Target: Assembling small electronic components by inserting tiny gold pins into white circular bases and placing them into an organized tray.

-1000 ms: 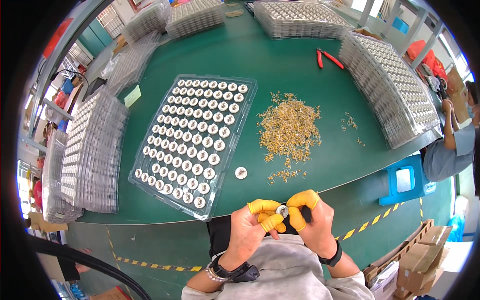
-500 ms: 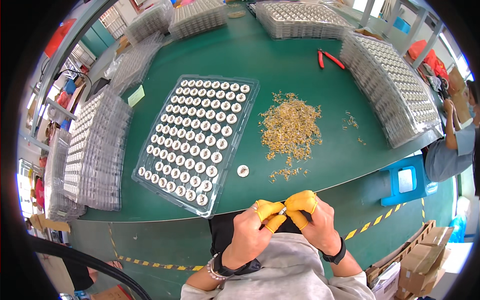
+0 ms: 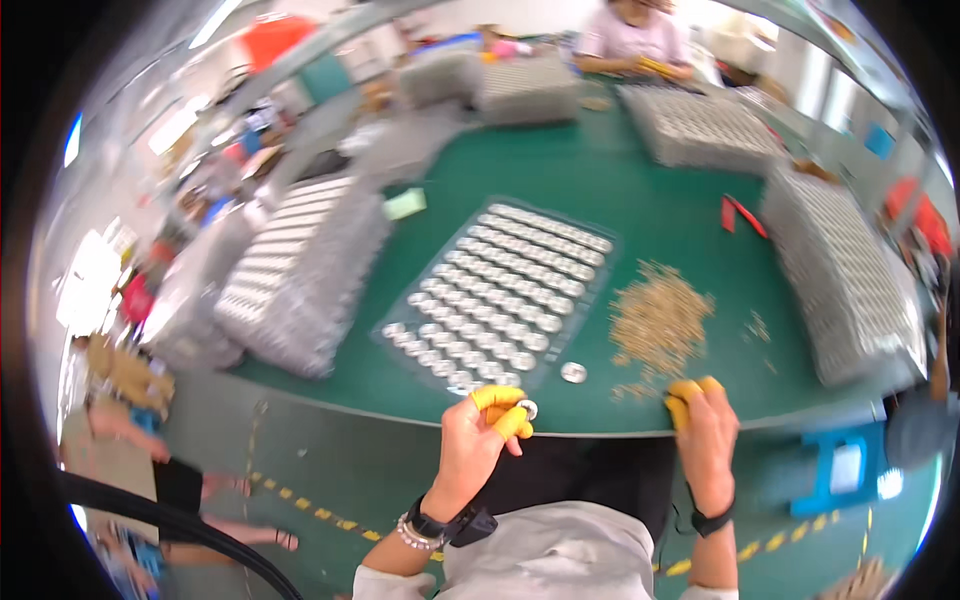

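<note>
While the left hand (image 3: pixel 482 440) is raised just over the near edge of the green table (image 3: pixel 560 180), a small round metal disc (image 3: pixel 527 408) is pinched between its thumb and fingertips, which are covered by yellow rubber caps (image 3: pixel 497 398). The disc is held in the air just beside the near corner of the clear tray (image 3: pixel 596 290), where many like discs are seated in rows. One loose disc (image 3: pixel 573 372) lies on the table between the tray and the pile of small tan parts (image 3: pixel 658 322).

The right hand (image 3: pixel 706 430) is lowered to the near edge of that pile, its capped fingertips curled down; whether anything is gripped there cannot be told.

The held disc is judged to be light, stiff and smooth, so a slip is likely if it is pinched on its flat faces alone. A hold across the rim is judged safest, and the rubber caps should lend grip. The tan parts look tiny and light, easily scattered, and are best picked singly with fingertips.
</note>
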